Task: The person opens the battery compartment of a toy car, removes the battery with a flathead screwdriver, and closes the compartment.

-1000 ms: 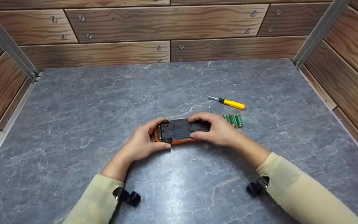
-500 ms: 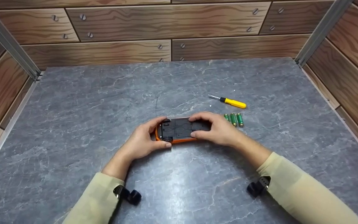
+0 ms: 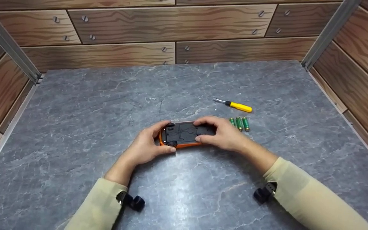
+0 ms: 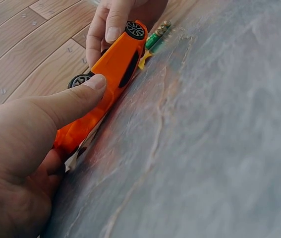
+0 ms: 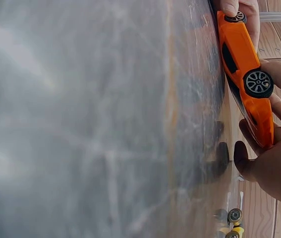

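Observation:
An orange toy car (image 3: 184, 132) lies upside down across the middle of the table, its black underside facing up. My left hand (image 3: 144, 147) grips the left end, thumb along the near side by a wheel and fingers at the far side. At the other end, my right hand (image 3: 227, 135) holds the car with thumb and fingers over the underside's edges, covering that end. The left wrist view shows the car's orange side (image 4: 113, 67) and spoked wheels, with the left thumb pressed against it. In the right wrist view, a wheel (image 5: 258, 83) sits beside the right fingers.
Three green batteries (image 3: 239, 124) lie side by side just beyond the right hand. Behind them is a screwdriver (image 3: 240, 106) with a yellow handle. A thin dark line (image 3: 160, 108) stands out beyond the car's far edge. Wood-patterned walls (image 3: 171, 24) border the grey marbled table (image 3: 85, 105).

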The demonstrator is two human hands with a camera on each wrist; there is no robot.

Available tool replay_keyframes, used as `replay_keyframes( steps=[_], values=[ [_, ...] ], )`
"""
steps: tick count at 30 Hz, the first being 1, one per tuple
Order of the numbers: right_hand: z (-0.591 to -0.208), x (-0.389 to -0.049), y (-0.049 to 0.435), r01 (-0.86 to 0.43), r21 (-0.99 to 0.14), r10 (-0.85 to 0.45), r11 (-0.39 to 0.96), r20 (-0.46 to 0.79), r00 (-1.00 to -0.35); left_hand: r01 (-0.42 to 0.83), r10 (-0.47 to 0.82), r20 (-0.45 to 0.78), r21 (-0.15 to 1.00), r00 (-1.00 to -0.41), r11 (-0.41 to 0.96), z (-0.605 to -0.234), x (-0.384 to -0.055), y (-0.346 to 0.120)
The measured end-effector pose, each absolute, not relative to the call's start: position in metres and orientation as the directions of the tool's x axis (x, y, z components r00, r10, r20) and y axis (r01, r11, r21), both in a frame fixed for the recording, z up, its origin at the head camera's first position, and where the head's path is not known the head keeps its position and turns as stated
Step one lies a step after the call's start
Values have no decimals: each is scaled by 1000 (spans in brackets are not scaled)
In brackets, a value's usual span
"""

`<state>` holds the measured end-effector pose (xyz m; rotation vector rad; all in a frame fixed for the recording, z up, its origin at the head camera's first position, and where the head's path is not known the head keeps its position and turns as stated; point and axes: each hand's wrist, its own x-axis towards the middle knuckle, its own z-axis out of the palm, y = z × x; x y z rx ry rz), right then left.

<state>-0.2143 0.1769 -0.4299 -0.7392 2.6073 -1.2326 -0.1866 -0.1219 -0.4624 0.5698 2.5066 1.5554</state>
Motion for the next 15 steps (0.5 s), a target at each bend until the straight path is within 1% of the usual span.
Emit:
replay_keyframes(
  steps=[15],
  values=[
    [-429, -215, 176, -358, -752, -503, 554, 41, -863, 262, 391, 97, 881, -915, 394, -463, -188, -121]
  ],
)
